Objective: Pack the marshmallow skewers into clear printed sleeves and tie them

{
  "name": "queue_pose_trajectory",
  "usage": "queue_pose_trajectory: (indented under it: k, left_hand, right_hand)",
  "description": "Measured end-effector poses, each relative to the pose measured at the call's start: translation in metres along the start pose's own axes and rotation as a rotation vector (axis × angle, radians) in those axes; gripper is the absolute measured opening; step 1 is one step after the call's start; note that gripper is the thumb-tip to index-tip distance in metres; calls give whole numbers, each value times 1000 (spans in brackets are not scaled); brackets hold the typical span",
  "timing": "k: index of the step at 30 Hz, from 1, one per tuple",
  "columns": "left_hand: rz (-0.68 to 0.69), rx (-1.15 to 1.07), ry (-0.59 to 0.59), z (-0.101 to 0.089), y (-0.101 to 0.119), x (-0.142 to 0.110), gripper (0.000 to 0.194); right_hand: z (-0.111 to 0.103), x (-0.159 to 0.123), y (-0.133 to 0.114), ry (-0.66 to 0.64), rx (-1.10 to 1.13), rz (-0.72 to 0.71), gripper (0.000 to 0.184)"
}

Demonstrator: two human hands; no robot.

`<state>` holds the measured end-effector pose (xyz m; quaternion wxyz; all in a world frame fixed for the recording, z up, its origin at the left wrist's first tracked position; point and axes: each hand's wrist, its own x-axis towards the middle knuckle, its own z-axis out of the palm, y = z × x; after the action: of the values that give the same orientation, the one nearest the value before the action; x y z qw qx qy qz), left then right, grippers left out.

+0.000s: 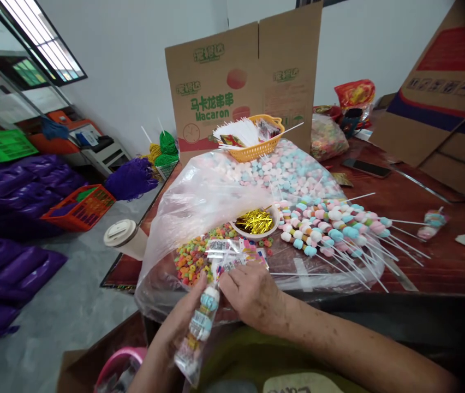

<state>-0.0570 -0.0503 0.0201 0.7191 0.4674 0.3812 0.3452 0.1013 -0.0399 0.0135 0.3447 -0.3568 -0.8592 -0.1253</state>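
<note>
A marshmallow skewer (202,322) in a clear printed plastic bag lies tilted along my left hand (175,330), its closed end toward me. My left fingers are wrapped round it, with the thumb along its upper part. At the bag's gathered neck, my right hand (257,297) pinches the plastic with curled fingers; anything smaller between the fingertips is hidden. Just beyond my hands are flat printed bags (226,248) and a white bowl (272,232) of gold twist ties (255,220). Unwrapped marshmallow skewers (334,229) lie piled to the right, sticks pointing toward me and right.
Colourful ring candies (191,259) and loose marshmallows (293,161) lie on plastic sheeting (191,191). A yellow basket (257,151) of white sticks stands behind. Around are a lidded cup (126,237), a phone (367,167), a wrapped skewer (433,222) and cardboard boxes (216,71).
</note>
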Motion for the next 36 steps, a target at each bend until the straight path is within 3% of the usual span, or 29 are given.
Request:
queue_pose_trajectory:
  k: [3, 5, 9, 11, 12, 14, 17, 21, 24, 27, 31, 33, 36]
  left_hand:
    - [-67, 69, -87, 1, 5, 5, 40]
    - [-13, 310, -129, -2, 13, 8, 33]
    - [443, 1240, -17, -10, 28, 16, 22]
    - [677, 1614, -22, -11, 32, 20, 22]
    - [757, 1736, -54, -11, 33, 21, 22]
    - [829, 1880, -131, -7, 30, 23, 20]
    - [797, 1947, -163, 2, 17, 27, 17]
    - [658, 1872, -30, 15, -2, 32, 15]
    - [474, 1775, -28, 17, -3, 33, 15]
    - [347, 1779, -63, 15, 4, 34, 19]
    - [300, 1882, -21, 19, 9, 37, 20]
    - [314, 1873, -16, 27, 5, 38, 18]
    - [260, 1805, -16, 43, -8, 37, 12]
  right_hand:
    - [-5, -1, -1, -86, 202, 102, 18]
    - [-7, 0, 0, -143, 487, 317, 18]
    - [-1, -5, -1, -321, 1361, 899, 19]
    - [4, -13, 4, -461, 1633, 985, 20]
    - [4, -17, 8, -513, 1655, 967, 21]
    - [1, -24, 21, -537, 1566, 900, 24]
    - [-9, -30, 36, -429, 1316, 760, 27]
    - [-8, -39, 24, -293, 751, 470, 21]
    - [-2, -55, 16, -170, 404, 310, 26]
    - [-11, -66, 30, -196, 256, 314, 30]
    - [-33, -59, 41, -169, 82, 372, 24]
    - [-31, -52, 29, -232, 7, 286, 31]
    - [-10, -58, 9, -330, -94, 235, 19]
